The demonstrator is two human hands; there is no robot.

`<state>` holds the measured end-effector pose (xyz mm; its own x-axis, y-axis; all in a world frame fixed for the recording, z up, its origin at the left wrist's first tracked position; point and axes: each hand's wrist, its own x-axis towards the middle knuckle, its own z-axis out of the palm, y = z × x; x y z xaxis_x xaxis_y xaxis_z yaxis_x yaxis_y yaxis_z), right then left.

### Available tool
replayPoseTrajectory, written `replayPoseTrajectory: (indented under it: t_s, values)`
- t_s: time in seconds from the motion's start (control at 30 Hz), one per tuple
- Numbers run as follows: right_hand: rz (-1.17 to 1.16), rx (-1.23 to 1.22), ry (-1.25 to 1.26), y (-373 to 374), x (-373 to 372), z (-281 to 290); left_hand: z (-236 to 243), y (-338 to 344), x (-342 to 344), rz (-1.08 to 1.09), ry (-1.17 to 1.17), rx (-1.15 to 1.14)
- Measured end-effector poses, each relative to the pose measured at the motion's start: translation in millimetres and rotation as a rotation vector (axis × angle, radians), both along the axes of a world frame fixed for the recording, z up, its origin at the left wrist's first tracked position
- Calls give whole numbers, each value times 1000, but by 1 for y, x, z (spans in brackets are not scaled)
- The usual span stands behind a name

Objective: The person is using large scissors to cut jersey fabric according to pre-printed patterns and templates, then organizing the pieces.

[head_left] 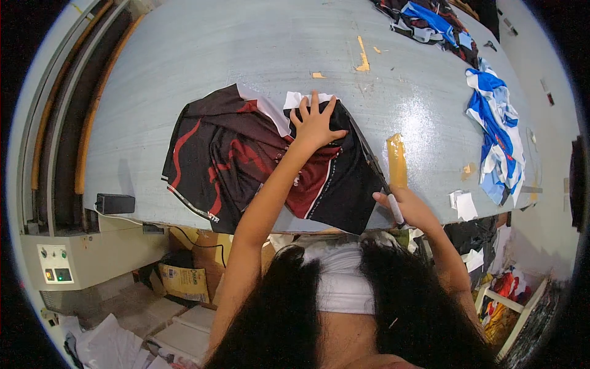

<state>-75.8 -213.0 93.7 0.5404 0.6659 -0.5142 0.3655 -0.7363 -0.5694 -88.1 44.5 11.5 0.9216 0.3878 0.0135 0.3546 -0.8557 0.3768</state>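
The left hand [314,123] lies flat, fingers spread open, pressing the far edge of the black-and-red jersey [246,160] spread on the grey counter [246,49]. The right hand [409,206], at the near counter edge just right of the jersey, has its fingers closed around a white marker [396,209]. The jersey's long axis runs left to right, mostly left of both hands.

Sleek black-and-red cloth garment [246,160] on glossy, scuffed grey table [203,55]
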Motion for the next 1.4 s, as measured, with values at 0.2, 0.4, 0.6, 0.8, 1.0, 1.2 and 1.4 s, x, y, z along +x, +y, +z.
replayPoseTrajectory:
  t_s: [0.2, 0.4, 0.6, 0.8, 1.0, 1.2, 1.4]
  values:
    - [-117, 89, 418, -14, 10, 3, 4, 1, -1, -14, 61, -54]
    - [-67, 67, 457, -13, 20, -5, -1, -1, 3, 53, 26, -190]
    - [-6, 79, 494, -10, 26, -2, 1, -3, 2, 34, 50, -113]
    - [92, -3, -26, 3, 5, -1, -4, 0, 1, 19, -5, -68]
    - [46, -75, -107, 12, -7, 8, -1, -1, 0, 39, -6, -33]
    - [53, -142, -377, 12, -25, -7, 1, -2, -1, 38, 15, -16]
    - [95, -60, -593, 5, -30, -31, -1, -2, -1, 39, -9, 7]
